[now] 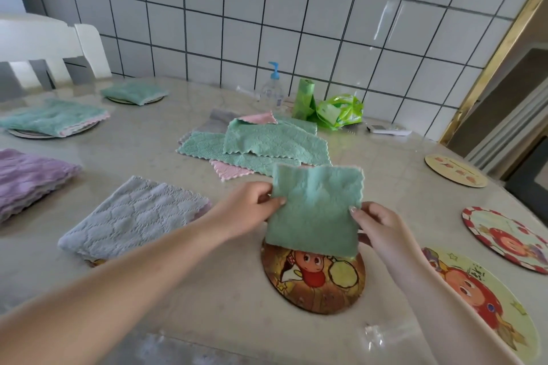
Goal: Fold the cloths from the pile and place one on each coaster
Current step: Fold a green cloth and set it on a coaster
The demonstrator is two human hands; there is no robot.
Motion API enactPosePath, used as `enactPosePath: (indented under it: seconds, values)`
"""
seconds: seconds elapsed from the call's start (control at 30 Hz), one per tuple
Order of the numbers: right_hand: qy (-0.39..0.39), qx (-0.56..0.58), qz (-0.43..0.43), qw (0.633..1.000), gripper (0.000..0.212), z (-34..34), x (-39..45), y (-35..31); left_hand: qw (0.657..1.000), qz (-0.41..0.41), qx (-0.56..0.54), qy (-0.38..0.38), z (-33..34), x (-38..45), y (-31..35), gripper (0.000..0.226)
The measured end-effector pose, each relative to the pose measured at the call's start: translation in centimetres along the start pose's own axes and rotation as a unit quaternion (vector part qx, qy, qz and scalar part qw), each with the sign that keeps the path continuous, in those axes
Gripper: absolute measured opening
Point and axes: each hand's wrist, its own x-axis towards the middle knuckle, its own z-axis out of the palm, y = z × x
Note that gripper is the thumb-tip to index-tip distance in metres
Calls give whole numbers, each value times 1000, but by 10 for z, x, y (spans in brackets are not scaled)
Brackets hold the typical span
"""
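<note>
Left hand (247,210): pinches left edge of folded green fleece cloth (315,210).
Right hand (378,227): pinches right edge.
Cloth: above round brown cartoon coaster (314,281).

Left arm: bare forearm reaching in long from the lower left, stretched forward and to the right, wrist fairly straight.
Left hand (252,207): out in front, thumb on top and pointing right, fingers curled underneath, pinching the left edge of the green cloth (314,210).
Right arm: bare forearm rising from the lower right corner, angled up and to the left.
Right hand (376,227): just right of the left hand, thumb tip pressed on the cloth's right edge, other fingers tucked behind and partly hidden.
Both hands: level with each other, close together.
</note>
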Motion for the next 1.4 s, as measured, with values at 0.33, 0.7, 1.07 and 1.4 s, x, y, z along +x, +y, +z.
enactPosePath:
  seconds: [0.33, 0.7, 1.07, 1.4]
  values:
    - [17, -78, 51, 996, 21, 6, 37, 26, 995, -88, 14, -34, 9, 39, -7, 108]
    - [73, -137, -80, 985, 8, 11, 35, 29, 998, -67, 17, 7, 12, 47, -16, 107]
    - [23, -207, -68, 976, 13, 10, 51, 19, 987, -125, 97, -18, 7, 65, -20, 105]
    - [-34, -365, -157, 917, 42, 36, 49, -3, 914, 111, 373, -113, 46, 55, 19, 35]
